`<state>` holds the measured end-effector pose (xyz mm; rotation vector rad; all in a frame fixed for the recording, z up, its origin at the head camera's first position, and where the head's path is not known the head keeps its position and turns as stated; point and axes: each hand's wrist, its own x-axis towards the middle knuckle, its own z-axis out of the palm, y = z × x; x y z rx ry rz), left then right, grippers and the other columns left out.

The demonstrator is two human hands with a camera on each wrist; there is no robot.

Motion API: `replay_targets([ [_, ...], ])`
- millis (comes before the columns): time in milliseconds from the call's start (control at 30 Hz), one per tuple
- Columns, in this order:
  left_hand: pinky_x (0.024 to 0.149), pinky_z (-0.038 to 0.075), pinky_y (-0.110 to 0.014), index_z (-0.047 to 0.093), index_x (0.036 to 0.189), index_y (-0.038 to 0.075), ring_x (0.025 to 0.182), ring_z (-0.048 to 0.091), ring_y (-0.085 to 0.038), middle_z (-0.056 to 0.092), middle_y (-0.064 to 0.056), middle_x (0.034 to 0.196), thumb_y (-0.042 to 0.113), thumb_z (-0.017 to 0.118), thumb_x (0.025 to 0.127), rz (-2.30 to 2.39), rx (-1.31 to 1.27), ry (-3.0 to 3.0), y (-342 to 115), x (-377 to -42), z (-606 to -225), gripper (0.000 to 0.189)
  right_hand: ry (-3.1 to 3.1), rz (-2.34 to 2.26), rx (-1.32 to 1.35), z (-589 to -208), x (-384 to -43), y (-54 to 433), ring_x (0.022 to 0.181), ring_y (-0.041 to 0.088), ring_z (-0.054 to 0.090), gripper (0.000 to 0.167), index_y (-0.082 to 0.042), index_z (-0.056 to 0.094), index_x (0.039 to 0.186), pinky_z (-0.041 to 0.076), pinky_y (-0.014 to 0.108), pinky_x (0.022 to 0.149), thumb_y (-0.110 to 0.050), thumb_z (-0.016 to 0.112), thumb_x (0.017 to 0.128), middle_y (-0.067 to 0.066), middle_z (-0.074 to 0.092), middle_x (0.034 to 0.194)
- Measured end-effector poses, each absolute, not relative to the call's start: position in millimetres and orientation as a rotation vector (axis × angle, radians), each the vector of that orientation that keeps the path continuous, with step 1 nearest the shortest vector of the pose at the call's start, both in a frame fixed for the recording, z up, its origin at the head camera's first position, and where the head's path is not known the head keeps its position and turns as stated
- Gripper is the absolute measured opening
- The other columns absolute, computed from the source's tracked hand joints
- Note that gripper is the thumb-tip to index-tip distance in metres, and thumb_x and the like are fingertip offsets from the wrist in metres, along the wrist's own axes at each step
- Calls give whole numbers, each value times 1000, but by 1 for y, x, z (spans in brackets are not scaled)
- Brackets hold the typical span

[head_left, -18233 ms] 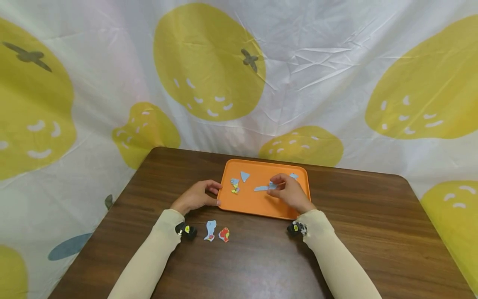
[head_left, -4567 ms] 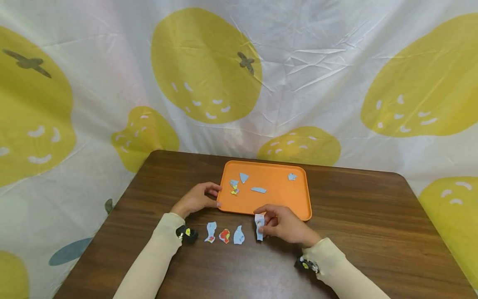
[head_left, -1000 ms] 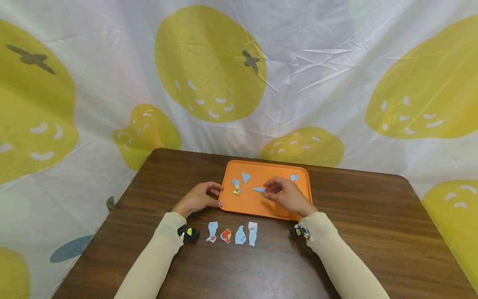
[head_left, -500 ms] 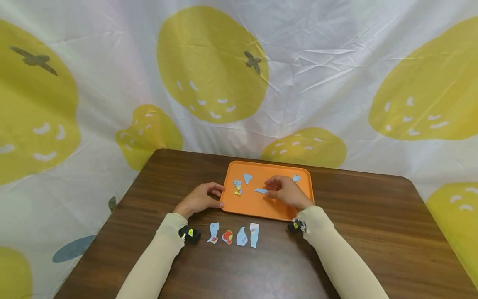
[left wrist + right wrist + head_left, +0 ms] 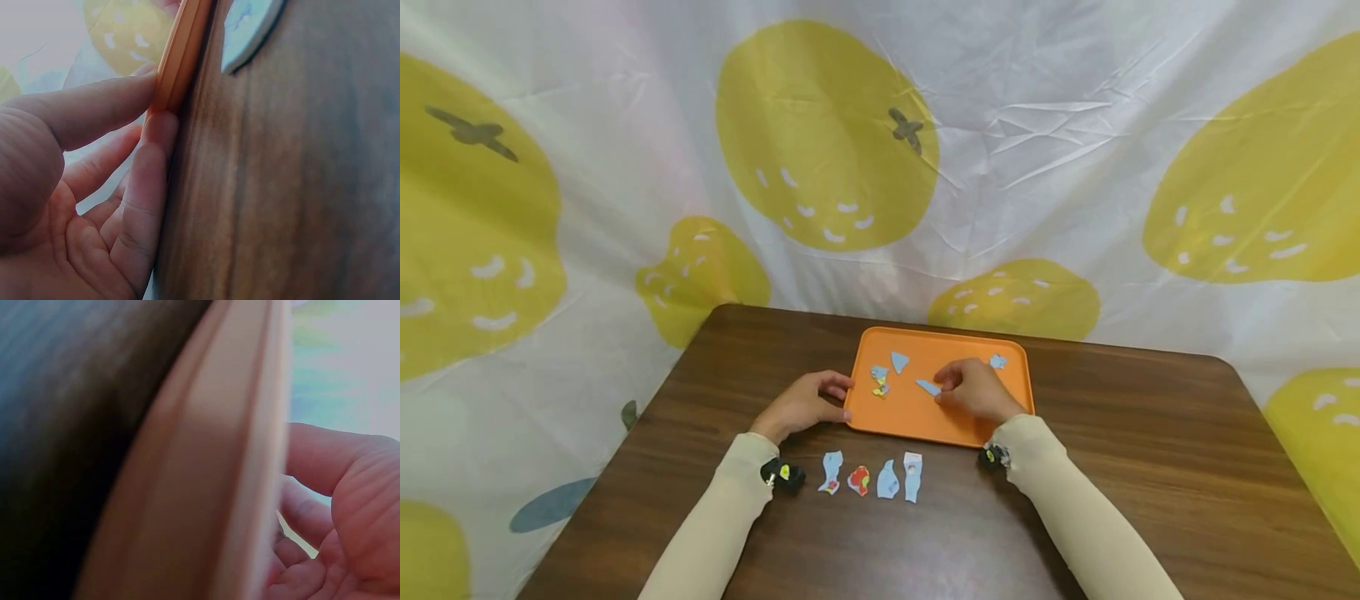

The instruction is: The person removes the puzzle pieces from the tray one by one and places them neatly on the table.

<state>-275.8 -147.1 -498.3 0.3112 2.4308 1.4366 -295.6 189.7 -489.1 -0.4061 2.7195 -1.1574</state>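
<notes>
An orange tray (image 5: pixel 910 419) lies on the table. My left hand (image 5: pixel 801 406) grips its left edge; in the left wrist view the thumb and fingers meet the tray's rim (image 5: pixel 180 62). Over the tray, my right hand (image 5: pixel 979 392) pinches the right end of a narrow blue puzzle piece (image 5: pixel 927 387). The right wrist view has the tray wall (image 5: pixel 200 437) hiding the fingertips. Also on the tray are a blue triangular piece (image 5: pixel 899 362), blue and yellow pieces (image 5: pixel 880 377) at the left and a small blue piece (image 5: pixel 997 362) at the right.
In front of the tray, several pieces stand in a row on the brown table (image 5: pixel 1120 483): a blue one (image 5: pixel 832 472), a red one (image 5: pixel 859 480), a pointed blue one (image 5: pixel 887 481) and a long blue one (image 5: pixel 913 479). A fruit-patterned curtain (image 5: pixel 985 183) hangs behind.
Two blue pieces have joined the row on the table since the oldest frames. Lately my right hand has come onto the narrow piece, whose right end has swung toward me. The left hand stays put.
</notes>
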Motion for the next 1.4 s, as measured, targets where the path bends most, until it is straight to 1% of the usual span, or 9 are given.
replay_targets([
  [167, 93, 49, -33, 71, 133, 14, 107, 62, -21, 70, -7, 115, 14, 91, 82, 1450, 320, 2421, -147, -275, -499, 54, 2700, -1140, -374, -488, -294, 187, 86, 17, 61, 28, -4, 78, 118, 50, 31, 77, -11, 80, 91, 6, 72, 97],
  [400, 93, 49, -32, 71, 131, 12, 105, 63, -20, 71, -7, 113, 14, 92, 82, 1454, 325, 2428, -146, -277, -499, 54, 2699, -1162, -340, -488, -293, 184, 84, 17, 61, 24, -7, 81, 112, 49, 31, 76, -16, 84, 90, 4, 71, 92],
  [633, 94, 49, -33, 71, 131, 13, 106, 63, -20, 71, -6, 113, 13, 92, 82, 1448, 319, 2432, -144, -276, -499, 53, 2714, -1132, -399, -491, -292, 185, 87, 15, 63, 11, -10, 82, 102, 51, 31, 79, -11, 81, 92, 3, 74, 94],
  [767, 93, 49, -33, 71, 131, 12, 105, 63, -20, 71, -6, 113, 13, 92, 82, 1451, 322, 2431, -144, -276, -499, 53, 2714, -1113, -484, -490, -289, 187, 86, 16, 64, 10, -11, 81, 101, 52, 34, 80, -7, 80, 91, 2, 75, 95],
  [933, 92, 49, -32, 71, 131, 11, 105, 63, -20, 71, -7, 113, 14, 92, 82, 1458, 331, 2422, -146, -276, -499, 54, 2702, -1121, -583, -486, -284, 193, 82, 15, 62, 10, -12, 78, 97, 51, 34, 79, -5, 80, 90, 1, 73, 90],
  [1033, 92, 49, -32, 71, 132, 11, 106, 63, -21, 71, -7, 113, 14, 92, 82, 1459, 325, 2420, -147, -276, -498, 54, 2685, -1145, -653, -485, -283, 197, 81, 15, 62, 16, -11, 78, 105, 51, 32, 79, -4, 80, 90, 1, 71, 88],
  [1200, 92, 48, -32, 71, 132, 11, 106, 63, -20, 71, -7, 113, 14, 92, 82, 1455, 323, 2420, -146, -276, -497, 55, 2686, -1114, -717, -485, -280, 204, 81, 13, 61, 34, -10, 78, 124, 52, 30, 78, 1, 73, 92, -1, 70, 89],
  [1267, 92, 48, -32, 71, 132, 11, 105, 63, -20, 71, -7, 113, 13, 92, 82, 1454, 329, 2422, -146, -276, -498, 55, 2698, -1105, -723, -484, -279, 206, 81, 14, 60, 37, -11, 78, 126, 51, 32, 78, 3, 71, 92, -1, 69, 89],
  [1400, 92, 48, -32, 71, 132, 11, 106, 63, -20, 71, -7, 113, 13, 92, 81, 1458, 336, 2426, -145, -275, -498, 55, 2724, -1119, -702, -483, -277, 208, 82, 15, 59, 37, -17, 79, 124, 50, 34, 80, 0, 68, 93, -1, 69, 90],
])
